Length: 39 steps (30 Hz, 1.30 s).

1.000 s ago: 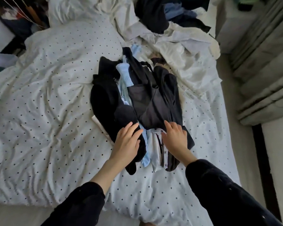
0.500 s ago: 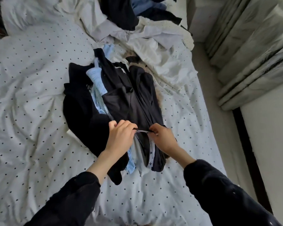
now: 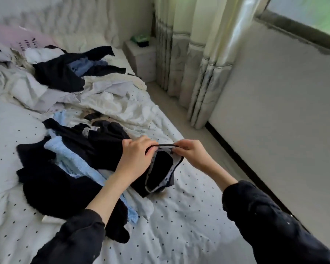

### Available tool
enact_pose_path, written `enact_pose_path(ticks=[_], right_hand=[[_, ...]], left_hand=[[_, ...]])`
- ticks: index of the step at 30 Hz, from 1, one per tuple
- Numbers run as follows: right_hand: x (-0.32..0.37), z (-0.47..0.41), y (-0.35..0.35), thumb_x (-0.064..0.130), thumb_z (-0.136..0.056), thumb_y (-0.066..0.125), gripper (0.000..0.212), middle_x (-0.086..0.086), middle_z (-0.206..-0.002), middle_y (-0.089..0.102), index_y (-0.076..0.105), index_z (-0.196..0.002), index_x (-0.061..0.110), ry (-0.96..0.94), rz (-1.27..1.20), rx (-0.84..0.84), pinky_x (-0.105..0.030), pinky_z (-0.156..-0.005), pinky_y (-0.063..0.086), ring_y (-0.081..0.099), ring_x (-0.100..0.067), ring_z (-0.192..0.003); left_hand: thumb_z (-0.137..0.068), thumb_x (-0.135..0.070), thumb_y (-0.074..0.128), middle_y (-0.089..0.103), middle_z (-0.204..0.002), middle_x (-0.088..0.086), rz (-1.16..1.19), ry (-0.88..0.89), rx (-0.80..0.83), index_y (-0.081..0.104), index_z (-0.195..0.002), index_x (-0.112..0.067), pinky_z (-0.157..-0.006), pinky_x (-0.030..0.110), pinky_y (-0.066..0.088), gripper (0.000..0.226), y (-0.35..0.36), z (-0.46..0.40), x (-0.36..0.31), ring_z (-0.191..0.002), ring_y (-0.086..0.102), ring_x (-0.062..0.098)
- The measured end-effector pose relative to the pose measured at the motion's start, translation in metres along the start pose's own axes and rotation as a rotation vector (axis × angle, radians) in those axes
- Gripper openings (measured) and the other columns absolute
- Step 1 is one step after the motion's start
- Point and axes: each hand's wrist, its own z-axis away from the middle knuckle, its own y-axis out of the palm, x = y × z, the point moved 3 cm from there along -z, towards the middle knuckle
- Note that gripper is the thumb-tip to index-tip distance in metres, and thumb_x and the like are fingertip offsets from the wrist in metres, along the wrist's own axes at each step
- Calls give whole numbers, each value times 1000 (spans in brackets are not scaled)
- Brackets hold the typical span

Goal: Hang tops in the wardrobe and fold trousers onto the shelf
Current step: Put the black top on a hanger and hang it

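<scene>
A dark garment with a white star-print lining [image 3: 161, 172] is lifted at its top edge off a heap of black and light-blue clothes [image 3: 69, 168] on the bed. My left hand [image 3: 135, 159] pinches the left end of that edge. My right hand [image 3: 191, 152] pinches the right end, and the edge is stretched taut between them. The garment's lower part still lies on the bedding. What kind of garment it is cannot be told. A second heap of black, blue and white clothes [image 3: 65, 73] lies farther back.
The bed has a white dotted cover [image 3: 179, 216]. A pink pillow [image 3: 13, 39] lies at the head. A small nightstand [image 3: 141, 58] stands by the curtains [image 3: 189, 63]. A floor strip [image 3: 208, 134] runs between the bed and the wall under the window.
Both hands went from resting flat on the heap to pinching the garment's edge and raising it, spreading apart. The camera view swung up and to the right.
</scene>
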Motion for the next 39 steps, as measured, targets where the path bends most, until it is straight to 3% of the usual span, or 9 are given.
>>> enact_pose_path(ticks=[6, 10, 13, 16, 22, 24, 29, 37, 39], right_hand=[[2, 114, -67, 11, -85, 67, 7, 15, -70, 63, 70, -84, 17, 41, -63, -367, -13, -66, 41, 53, 10, -61], [-2, 210, -97, 11, -88, 63, 12, 13, -72, 65, 69, -84, 21, 120, -64, -562, -18, -70, 44, 56, 1, -69], [-17, 293, -107, 12, -91, 59, 12, 9, -77, 65, 67, -86, 21, 211, -59, -687, -26, -75, 46, 57, -5, -75], [-31, 367, -99, 12, -92, 58, 13, 10, -78, 64, 66, -87, 21, 285, -67, -788, -24, -75, 46, 57, -3, -75], [-36, 512, -68, 16, -88, 65, 6, 5, -85, 66, 65, -94, 16, 424, -178, -998, -19, -75, 46, 58, -1, -77], [-39, 553, -54, 20, -83, 72, 18, 6, -88, 65, 62, -98, 20, 517, -167, -1016, -19, -78, 46, 58, -3, -79], [-56, 656, -16, 8, -80, 58, 23, 10, -83, 53, 47, -95, 22, 823, 93, -1171, -30, -83, 36, 51, -18, -83], [-54, 804, 28, 5, -75, 58, 26, 2, -98, 59, 56, -99, 14, 1207, 358, -1346, -30, -83, 32, 56, -22, -94], [-47, 832, 39, 7, -76, 59, 25, 1, -100, 58, 57, -100, 14, 1298, 391, -1389, -30, -78, 33, 57, -25, -94]], left_hand=[[-84, -25, 50, 71, -92, -3, 202, 320, 115, 71, -93, -16, -78, 29, 24, 24, -1, 7, -99, -84, 59, 12], [-82, -24, 53, 70, -84, -4, 417, 402, 241, 71, -89, -14, -85, 34, 40, 22, 8, 33, -173, -79, 56, 8], [-89, -16, 57, 69, -80, -4, 492, 479, 409, 71, -91, -13, -80, 17, 42, 14, 22, 65, -238, -76, 59, 7], [-88, -7, 59, 65, -73, -10, 547, 562, 542, 71, -90, -10, -67, 1, 38, 13, 37, 106, -286, -69, 58, -9], [-87, -7, 60, 68, -75, -7, 624, 693, 788, 71, -88, -15, -67, 6, 44, 13, 58, 208, -364, -69, 60, -4], [-86, -7, 61, 68, -74, -8, 651, 728, 849, 72, -87, -15, -68, 10, 45, 13, 63, 243, -389, -68, 61, -3], [-84, -6, 62, 66, -71, -13, 673, 845, 998, 73, -87, -13, -66, 8, 45, 13, 71, 340, -445, -65, 58, -9], [-86, -12, 62, 67, -75, -9, 676, 979, 1155, 71, -88, -16, -66, 5, 41, 10, 77, 448, -509, -66, 57, -10], [-87, -12, 62, 69, -80, -3, 677, 1014, 1190, 71, -90, -14, -68, 8, 42, 10, 78, 465, -527, -72, 59, -1]])
